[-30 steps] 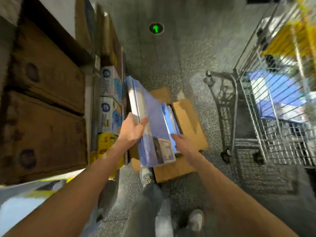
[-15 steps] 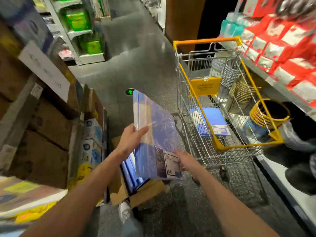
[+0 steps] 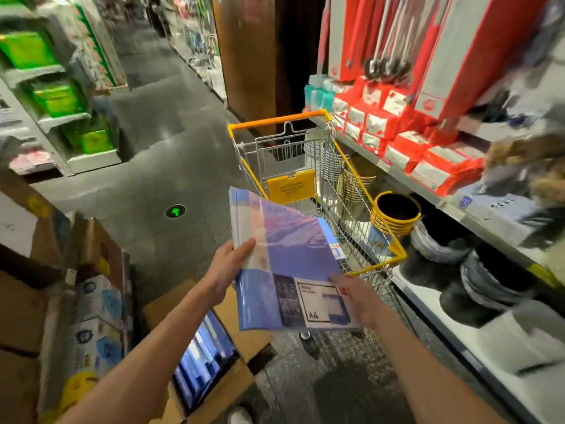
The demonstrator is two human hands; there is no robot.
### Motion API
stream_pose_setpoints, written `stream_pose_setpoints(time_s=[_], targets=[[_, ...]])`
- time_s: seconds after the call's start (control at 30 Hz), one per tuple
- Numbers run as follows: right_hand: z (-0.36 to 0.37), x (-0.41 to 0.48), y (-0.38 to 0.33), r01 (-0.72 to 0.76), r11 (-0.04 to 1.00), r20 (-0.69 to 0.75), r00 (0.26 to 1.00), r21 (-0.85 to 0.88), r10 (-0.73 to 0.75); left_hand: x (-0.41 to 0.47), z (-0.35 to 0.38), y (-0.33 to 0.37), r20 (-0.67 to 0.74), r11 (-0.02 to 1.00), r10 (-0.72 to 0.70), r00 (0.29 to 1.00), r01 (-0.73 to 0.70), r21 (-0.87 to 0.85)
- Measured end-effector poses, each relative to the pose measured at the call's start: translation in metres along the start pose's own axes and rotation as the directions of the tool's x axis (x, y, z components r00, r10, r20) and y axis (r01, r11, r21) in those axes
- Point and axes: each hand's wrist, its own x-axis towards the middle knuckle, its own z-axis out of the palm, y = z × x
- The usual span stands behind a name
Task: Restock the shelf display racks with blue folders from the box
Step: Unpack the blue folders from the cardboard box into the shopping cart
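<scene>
Blue folders [image 3: 284, 270], a film-wrapped pack of them, are held in the air in front of you, above the aisle floor and between the open box and the cart. Your left grip [image 3: 227, 267] is closed on the pack's left edge, thumb on the top face and fingers beneath. Your right grip [image 3: 356, 296] is closed on the near right corner, beside the white label marked A4. Neither grip has hold of anything else. The box [image 3: 244, 338] lies on the floor below your left forearm, flaps open, with more blue stock [image 3: 204, 359] standing on edge inside it. The cart [image 3: 275, 120] stands just beyond the pack, alongside the right-hand shelf [image 3: 426, 296]; one further blue pack [image 3: 331, 240] lies in its basket. Assess progress as early: one pack is out of the box and in hand, one appears to be staged in the cart, and no folder is visible on any rack in this view. The destination rack cannot be identified here; the right-hand shelf carries red packets and dark goods only. Treat as outstanding: placing the held pack, emptying the box, and moving any staged stock to the racks.
</scene>
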Motion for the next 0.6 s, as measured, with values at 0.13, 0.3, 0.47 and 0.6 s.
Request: stream_pose_setpoints(time_s=[0.13, 0.3, 0.47, 0.6], targets=[[-0.009, 0.029, -0.021, 0.077, 0.995, -0.128, 0.989, 0.067, -0.068, 0.039, 0.018, 0.003, 0.075, 0.998, -0.001, 0.997, -0.004, 0.065], [-0.014, 0.071, -0.055, 0.119, 0.992, -0.229, 0.968, 0.053, -0.104, 0.115, 0.042, 0.003, 0.056, 0.979, 0.054, 0.997, -0.064, 0.194], [-0.029, 0.119, -0.094, 0.149, 0.984, -0.294, 0.941, -0.095, -0.171, 0.191, 0.065, 0.004, 0.051, 0.964, 0.045, 0.998, -0.057, 0.26], [-0.042, 0.154, -0.116, 0.113, 0.982, -0.314, 0.936, -0.153, -0.157, 0.242, 0.085, 0.005, 0.05, 0.948, 0.057, 0.997, -0.069, 0.31]])
